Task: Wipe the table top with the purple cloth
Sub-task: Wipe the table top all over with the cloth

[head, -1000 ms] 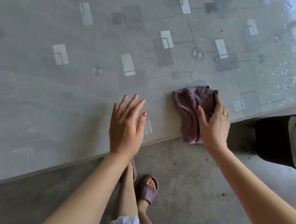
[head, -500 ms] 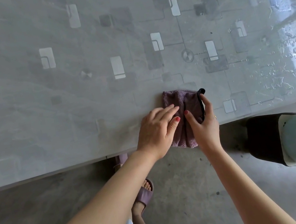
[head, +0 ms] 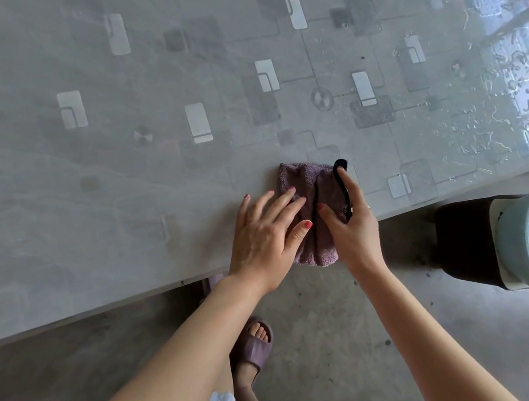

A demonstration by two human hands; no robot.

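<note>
Purple cloth (head: 313,213) is lying bunched at the table's (head: 117,196) near edge, lower centre of the frame, its end hanging over. Left hand (head: 266,234) is pressing flat, fingers spread, on its left side; right hand (head: 351,221) is pinching its right edge. Water droplets (head: 500,124) are sitting at right, so wiping seems barely begun.

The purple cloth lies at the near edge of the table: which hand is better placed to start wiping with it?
The right hand, probably. Its thumb and fingers already pinch the purple cloth, while the left hand only lies flat on its left part. The wet patch is also on the right side.
</note>
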